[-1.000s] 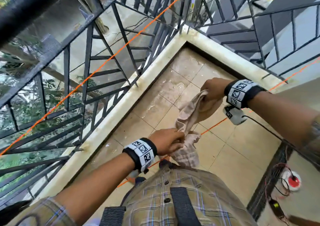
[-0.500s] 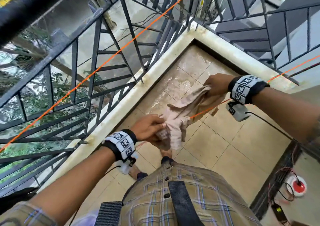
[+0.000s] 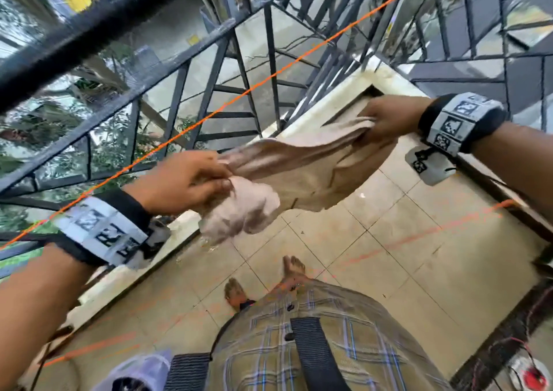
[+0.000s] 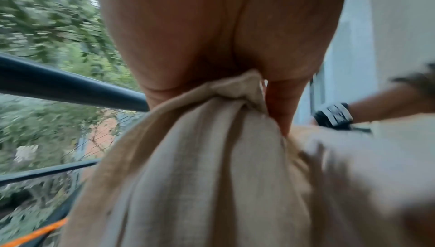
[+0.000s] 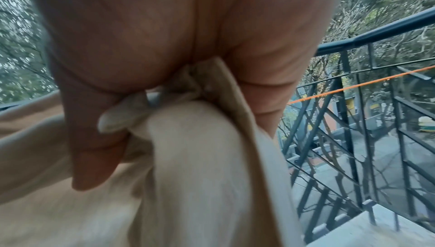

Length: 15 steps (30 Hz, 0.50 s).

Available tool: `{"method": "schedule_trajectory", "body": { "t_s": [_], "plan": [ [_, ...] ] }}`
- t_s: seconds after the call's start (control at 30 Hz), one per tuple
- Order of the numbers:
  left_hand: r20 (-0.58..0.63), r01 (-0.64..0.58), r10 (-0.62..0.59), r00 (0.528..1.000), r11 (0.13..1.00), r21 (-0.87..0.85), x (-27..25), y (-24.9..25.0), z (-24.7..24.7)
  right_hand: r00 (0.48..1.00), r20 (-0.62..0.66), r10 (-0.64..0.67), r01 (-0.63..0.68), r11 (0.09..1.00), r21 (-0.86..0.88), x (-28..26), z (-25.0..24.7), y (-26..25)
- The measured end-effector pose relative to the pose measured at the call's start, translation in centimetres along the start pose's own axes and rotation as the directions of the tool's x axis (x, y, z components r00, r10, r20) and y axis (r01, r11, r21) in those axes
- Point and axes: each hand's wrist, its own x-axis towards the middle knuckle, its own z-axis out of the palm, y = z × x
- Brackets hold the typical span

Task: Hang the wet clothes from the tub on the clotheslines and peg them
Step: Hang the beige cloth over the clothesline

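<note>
A beige wet cloth (image 3: 302, 163) is stretched in the air between my two hands. My left hand (image 3: 191, 181) grips one bunched end, seen close in the left wrist view as the cloth (image 4: 212, 158). My right hand (image 3: 389, 119) grips the other end, and the right wrist view shows the cloth (image 5: 193, 158) pinched under the fingers. An orange clothesline (image 3: 239, 94) runs diagonally along the railing, beyond the cloth. A second orange clothesline (image 3: 505, 203) passes below my right forearm, blurred over the floor. No tub or pegs show.
A black metal railing (image 3: 179, 70) with slanted bars encloses the balcony on the left and far side. A pale ledge (image 3: 326, 103) runs under it. My bare feet (image 3: 294, 268) stand on beige floor tiles. A red and white device (image 3: 529, 375) with wires lies at bottom right.
Both hands have risen and moved apart, so the cloth went from a hanging bunch to a spread span held high near the railing.
</note>
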Motion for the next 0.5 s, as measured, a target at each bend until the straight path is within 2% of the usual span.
{"method": "schedule_trajectory", "body": {
  "t_s": [0.07,0.13,0.23,0.37,0.5],
  "plan": [
    [-0.043,0.034,-0.036,0.998,0.998,-0.048,-0.7,-0.5,-2.3,0.999,-0.020,-0.030,0.029,1.000,-0.011,0.4,-1.2,-1.2],
    [-0.079,0.052,-0.054,0.995,0.998,-0.019,-1.2,-1.3,-2.9,0.998,-0.042,-0.052,0.051,0.998,-0.030,0.6,-2.1,-2.2],
    [-0.070,0.031,-0.028,0.997,0.999,0.042,-1.7,-1.9,-1.4,0.995,-0.061,-0.081,0.076,0.994,-0.080,1.1,-2.2,-3.5],
    [-0.097,0.050,-0.054,0.994,0.998,-0.040,-3.3,-2.6,0.7,0.995,-0.063,-0.083,0.076,0.991,-0.106,1.8,-1.5,-4.6],
    [-0.166,0.091,-0.105,0.981,0.992,-0.086,-4.9,-3.2,1.2,0.972,-0.183,-0.150,0.121,0.980,-0.159,2.4,-1.7,-5.1]
  ]
}}
